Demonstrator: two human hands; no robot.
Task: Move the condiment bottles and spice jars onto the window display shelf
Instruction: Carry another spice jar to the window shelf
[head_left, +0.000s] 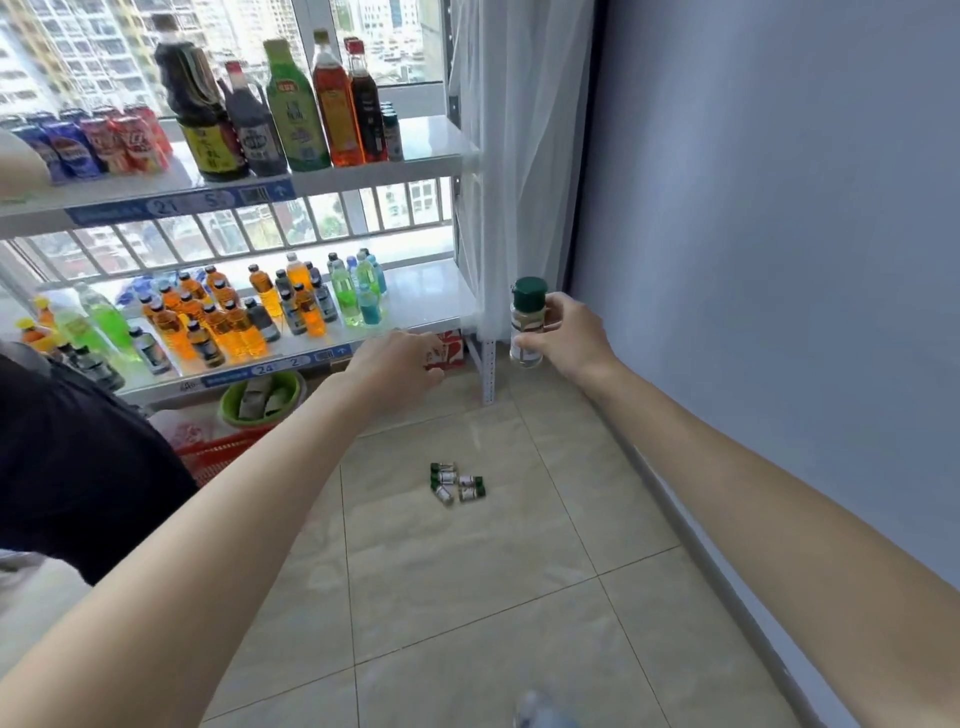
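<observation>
Right hand (569, 332) at about 3 o'clock from frame centre, wrapped around a green-capped spice jar (527, 325), held upright, just right of the white shelf post (487, 371) and in front of the sheer curtain (524, 156). Left hand (400, 366) stretched forward near centre, fingers loosely curled downward, gripping nothing, hovering by the front edge of the lower shelf (431, 304). Behind that hand, a red-and-white carton (449, 349) partly hidden under the shelf.

On the tiled floor (493, 597) toward 6 o'clock of the hands: a small cluster of spice jars (457, 482) lying on their sides, touching one another.

At 11 o'clock, upper shelf (431, 140) with tall condiment bottles (291, 109) standing upright in a row, canned drinks (98, 140) to their left. Lower shelf at 9 o'clock crowded with small drink bottles (249, 312), orange, green and blue; right end bare.

Below at 8 o'clock, a green bowl (262, 400) and a red basket (218, 457) on the floor
</observation>
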